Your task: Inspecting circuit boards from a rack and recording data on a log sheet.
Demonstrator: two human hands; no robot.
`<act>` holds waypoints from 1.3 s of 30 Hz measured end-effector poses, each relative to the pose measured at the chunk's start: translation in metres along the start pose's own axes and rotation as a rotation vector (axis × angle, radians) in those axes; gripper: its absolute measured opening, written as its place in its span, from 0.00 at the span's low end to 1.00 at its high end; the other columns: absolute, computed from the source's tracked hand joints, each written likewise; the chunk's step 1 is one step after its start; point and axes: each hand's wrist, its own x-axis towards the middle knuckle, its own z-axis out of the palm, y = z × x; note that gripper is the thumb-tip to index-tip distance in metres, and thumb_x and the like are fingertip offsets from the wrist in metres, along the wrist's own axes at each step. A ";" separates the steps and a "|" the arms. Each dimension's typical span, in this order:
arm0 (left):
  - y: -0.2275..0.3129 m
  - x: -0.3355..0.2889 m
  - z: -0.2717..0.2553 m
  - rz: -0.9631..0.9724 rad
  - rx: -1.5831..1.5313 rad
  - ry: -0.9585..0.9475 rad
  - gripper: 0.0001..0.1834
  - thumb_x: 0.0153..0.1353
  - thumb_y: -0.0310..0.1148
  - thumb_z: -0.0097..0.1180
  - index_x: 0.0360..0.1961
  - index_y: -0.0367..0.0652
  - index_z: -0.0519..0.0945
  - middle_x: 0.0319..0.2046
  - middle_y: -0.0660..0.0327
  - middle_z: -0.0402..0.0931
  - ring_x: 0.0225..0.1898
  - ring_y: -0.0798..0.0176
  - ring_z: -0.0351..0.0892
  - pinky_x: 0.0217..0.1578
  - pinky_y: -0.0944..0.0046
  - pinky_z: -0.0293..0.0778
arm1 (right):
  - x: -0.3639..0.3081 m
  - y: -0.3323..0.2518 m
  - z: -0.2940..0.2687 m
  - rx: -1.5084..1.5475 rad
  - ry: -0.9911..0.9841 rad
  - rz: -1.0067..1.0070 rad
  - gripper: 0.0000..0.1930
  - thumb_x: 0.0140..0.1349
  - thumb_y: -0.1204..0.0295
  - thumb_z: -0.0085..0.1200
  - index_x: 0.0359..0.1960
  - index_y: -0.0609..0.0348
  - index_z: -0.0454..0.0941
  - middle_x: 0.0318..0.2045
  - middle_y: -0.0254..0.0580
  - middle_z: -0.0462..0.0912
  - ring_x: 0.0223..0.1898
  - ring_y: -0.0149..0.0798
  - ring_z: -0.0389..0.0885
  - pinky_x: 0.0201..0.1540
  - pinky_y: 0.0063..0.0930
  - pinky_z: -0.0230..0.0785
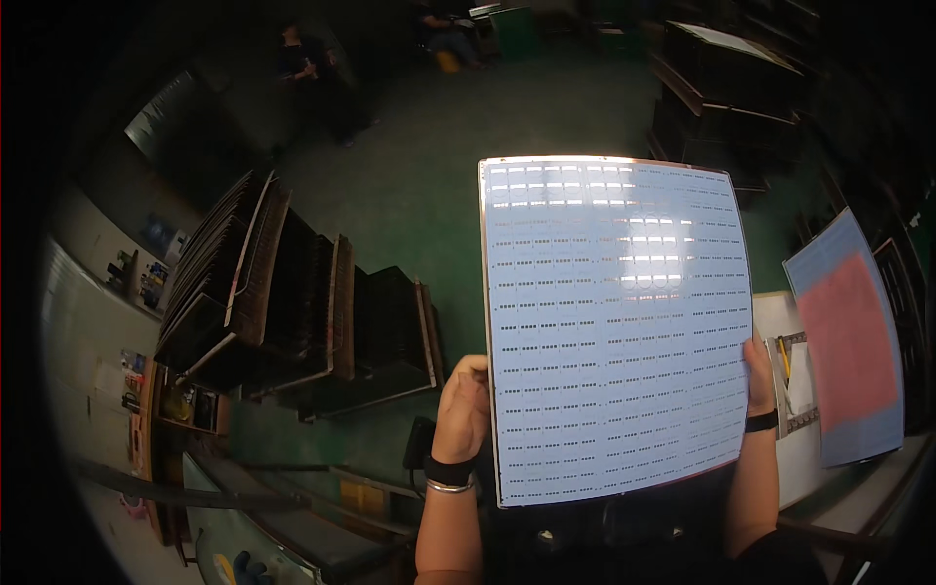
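The left hand grips one side edge of a glossy pale-blue rectangular panel with dark-marked rows; the right hand's fingers grip the opposite edge.

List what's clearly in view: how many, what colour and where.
Patterned panel: one, pale blue with dark marks, right of centre
Second panel: one, blue with red rectangle, right
Racks: several, dark, left
Stacked objects: count unclear, dark, upper right
Thin stick: one, yellow, left of the second panel
People: two, dark clothing, background
Floor: one, green, centre
Wristbands: two, black, one per wrist
Bangle: one, silver, left wrist
Left hand: one, bare, patterned panel's left edge
Right hand: one, bare, its right edge
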 end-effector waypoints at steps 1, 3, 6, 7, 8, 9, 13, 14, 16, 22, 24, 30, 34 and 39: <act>0.002 0.008 0.003 0.007 0.000 0.004 0.20 0.67 0.46 0.40 0.42 0.36 0.70 0.36 0.61 0.74 0.39 0.71 0.71 0.41 0.70 0.67 | 0.002 -0.003 0.004 0.000 -0.008 -0.002 0.28 0.66 0.66 0.40 0.63 0.68 0.52 0.60 0.47 0.63 0.59 0.37 0.63 0.61 0.28 0.54; 0.005 0.018 0.005 0.054 0.016 0.090 0.15 0.65 0.39 0.46 0.42 0.36 0.69 0.37 0.61 0.74 0.39 0.71 0.71 0.42 0.70 0.67 | 0.004 -0.011 0.019 -0.105 0.050 -0.075 0.26 0.67 0.64 0.39 0.62 0.68 0.54 0.58 0.47 0.66 0.57 0.35 0.65 0.60 0.28 0.56; 0.007 0.024 0.006 0.151 0.123 0.118 0.12 0.63 0.33 0.52 0.43 0.36 0.69 0.38 0.61 0.74 0.39 0.71 0.71 0.43 0.70 0.67 | 0.007 -0.023 0.027 -0.342 0.077 -0.130 0.22 0.67 0.66 0.40 0.59 0.66 0.59 0.55 0.47 0.68 0.55 0.33 0.67 0.59 0.28 0.57; 0.008 0.022 0.008 0.173 0.101 0.144 0.10 0.61 0.30 0.53 0.41 0.37 0.71 0.38 0.62 0.74 0.39 0.71 0.71 0.43 0.70 0.67 | 0.009 -0.022 0.024 -0.342 0.074 -0.125 0.22 0.67 0.66 0.40 0.59 0.66 0.59 0.55 0.47 0.68 0.55 0.33 0.67 0.59 0.28 0.57; 0.006 0.021 0.009 0.168 0.096 0.143 0.10 0.61 0.30 0.53 0.41 0.37 0.71 0.38 0.62 0.74 0.39 0.71 0.71 0.43 0.70 0.67 | 0.011 -0.023 0.015 -0.232 0.087 -0.126 0.19 0.66 0.68 0.42 0.56 0.64 0.62 0.54 0.46 0.70 0.54 0.32 0.67 0.57 0.27 0.58; 0.004 0.020 0.009 0.233 0.148 0.125 0.08 0.61 0.29 0.54 0.39 0.38 0.71 0.37 0.63 0.74 0.39 0.71 0.71 0.43 0.70 0.67 | 0.014 -0.021 0.007 -0.119 0.100 -0.125 0.16 0.66 0.71 0.43 0.54 0.63 0.64 0.52 0.45 0.71 0.54 0.31 0.68 0.56 0.26 0.60; 0.007 0.018 0.015 0.336 0.375 0.094 0.04 0.57 0.26 0.57 0.34 0.43 0.76 0.46 0.59 0.72 0.43 0.67 0.72 0.48 0.66 0.67 | 0.048 -0.018 -0.012 0.261 -0.375 -0.362 0.14 0.64 0.70 0.45 0.50 0.57 0.69 0.61 0.44 0.62 0.60 0.38 0.63 0.59 0.35 0.63; 0.005 0.023 0.019 0.396 0.549 0.069 0.05 0.56 0.27 0.58 0.34 0.43 0.77 0.50 0.57 0.70 0.45 0.64 0.72 0.49 0.64 0.67 | 0.051 -0.017 -0.013 0.127 -0.356 -0.572 0.18 0.64 0.65 0.42 0.53 0.58 0.68 0.61 0.45 0.62 0.61 0.41 0.62 0.61 0.43 0.60; -0.006 0.016 0.003 0.374 0.628 0.098 0.10 0.51 0.29 0.62 0.37 0.44 0.79 0.57 0.52 0.64 0.53 0.59 0.69 0.54 0.60 0.66 | 0.072 -0.003 -0.047 0.480 -0.363 0.134 0.22 0.66 0.61 0.40 0.58 0.58 0.64 0.61 0.46 0.63 0.60 0.40 0.64 0.60 0.40 0.60; -0.013 0.020 -0.005 0.342 0.775 0.045 0.15 0.52 0.28 0.61 0.42 0.43 0.78 0.60 0.52 0.59 0.54 0.57 0.68 0.54 0.60 0.67 | 0.039 -0.022 -0.006 0.579 0.043 0.198 0.23 0.66 0.60 0.38 0.59 0.60 0.63 0.60 0.45 0.65 0.59 0.39 0.65 0.58 0.37 0.62; -0.016 0.018 -0.008 0.292 0.632 0.041 0.16 0.52 0.25 0.60 0.43 0.42 0.77 0.61 0.51 0.57 0.56 0.56 0.67 0.55 0.60 0.66 | 0.029 -0.024 0.016 0.572 0.146 0.256 0.24 0.66 0.60 0.38 0.60 0.60 0.62 0.59 0.44 0.65 0.59 0.39 0.66 0.58 0.36 0.62; -0.023 0.020 -0.001 0.088 0.339 0.202 0.23 0.60 0.30 0.51 0.58 0.44 0.66 0.63 0.49 0.54 0.59 0.53 0.64 0.57 0.56 0.64 | 0.011 -0.009 0.018 0.040 0.056 0.264 0.26 0.63 0.64 0.47 0.60 0.65 0.61 0.53 0.45 0.71 0.51 0.35 0.73 0.50 0.26 0.69; -0.070 -0.016 -0.026 -0.079 -0.442 0.213 0.34 0.64 0.55 0.39 0.62 0.41 0.57 0.59 0.53 0.61 0.59 0.56 0.62 0.57 0.53 0.64 | 0.018 0.015 0.040 0.349 0.090 0.149 0.26 0.62 0.69 0.47 0.61 0.66 0.57 0.53 0.46 0.71 0.52 0.36 0.73 0.53 0.28 0.68; -0.071 -0.027 0.030 -0.115 -0.743 0.115 0.23 0.66 0.45 0.42 0.57 0.43 0.63 0.53 0.60 0.69 0.55 0.64 0.68 0.56 0.60 0.66 | 0.012 0.029 0.075 0.466 0.110 0.073 0.27 0.60 0.74 0.50 0.60 0.63 0.56 0.56 0.44 0.67 0.57 0.41 0.67 0.59 0.38 0.61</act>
